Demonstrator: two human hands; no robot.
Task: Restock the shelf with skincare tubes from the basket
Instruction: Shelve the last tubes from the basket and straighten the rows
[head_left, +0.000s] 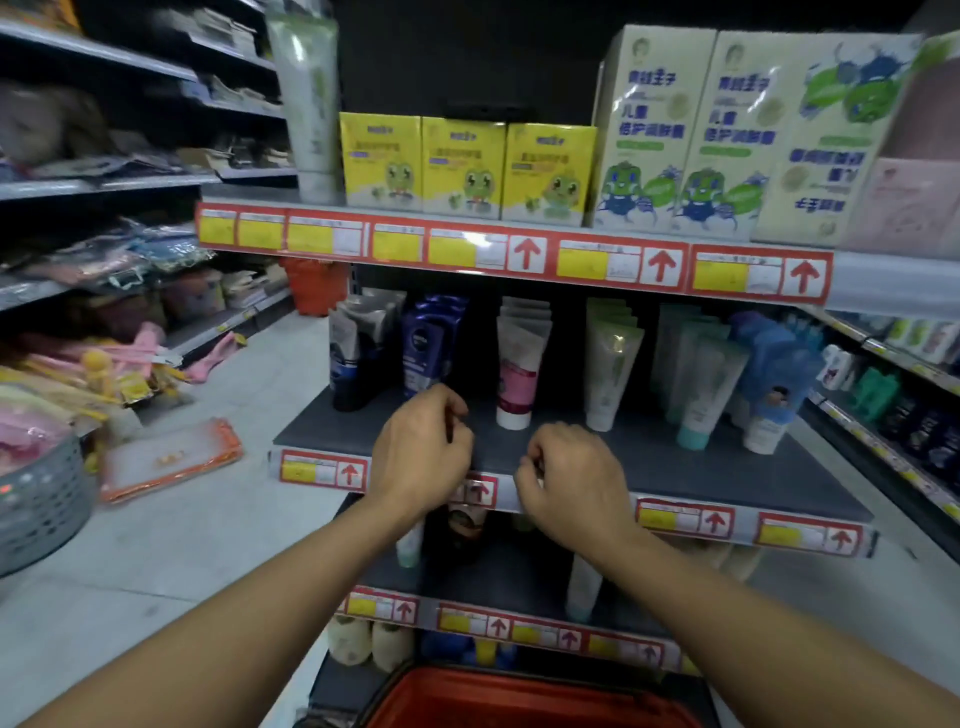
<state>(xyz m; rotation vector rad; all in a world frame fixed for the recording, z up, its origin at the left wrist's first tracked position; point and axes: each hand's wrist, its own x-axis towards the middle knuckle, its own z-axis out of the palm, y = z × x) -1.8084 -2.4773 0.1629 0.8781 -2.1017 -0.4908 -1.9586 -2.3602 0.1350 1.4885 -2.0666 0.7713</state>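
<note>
Fingers of our left hand (421, 452) and right hand (571, 475) curl inward, gripping nothing we can see, above the red basket (519, 696). Beyond them, skincare tubes (519, 364) stand upright in rows on the dark shelf (675, 457).

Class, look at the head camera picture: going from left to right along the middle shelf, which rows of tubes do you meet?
Black and silver tubes → dark blue tubes → white and pink tubes → pale green tubes → mint tubes with teal caps → blue tubes.
</note>
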